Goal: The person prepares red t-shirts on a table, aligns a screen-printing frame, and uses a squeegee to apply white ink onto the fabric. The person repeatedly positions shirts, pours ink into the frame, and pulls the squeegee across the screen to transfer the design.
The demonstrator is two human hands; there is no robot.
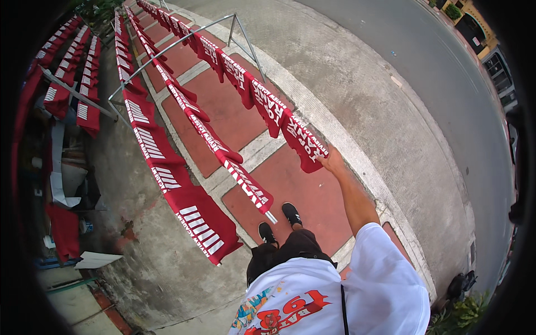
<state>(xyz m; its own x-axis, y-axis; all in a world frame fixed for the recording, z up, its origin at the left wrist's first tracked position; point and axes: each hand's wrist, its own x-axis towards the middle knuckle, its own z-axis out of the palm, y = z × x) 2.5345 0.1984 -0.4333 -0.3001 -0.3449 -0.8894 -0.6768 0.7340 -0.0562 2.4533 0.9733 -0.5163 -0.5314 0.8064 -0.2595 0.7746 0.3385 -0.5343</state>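
Observation:
My right hand (333,159) reaches out to the right row and closes on the near end of a red cloth with white print (301,139). Whether the fingers also grip the pole under the cloth is hidden. More red printed cloths hang in line behind it. In the middle row, another red cloth (245,181) drapes over a pole whose pale tip (271,217) sticks out at the near end. The left row ends in a wide red cloth (201,220) with white bars printed on it. My left hand is out of the picture.
A metal frame (184,40) carries the rows across the red-and-grey pavement (279,167). More hung red cloths (66,78) are at the far left, beside stacked clutter. A road (424,56) curves past on the right, with a parked vehicle (498,72) beyond it.

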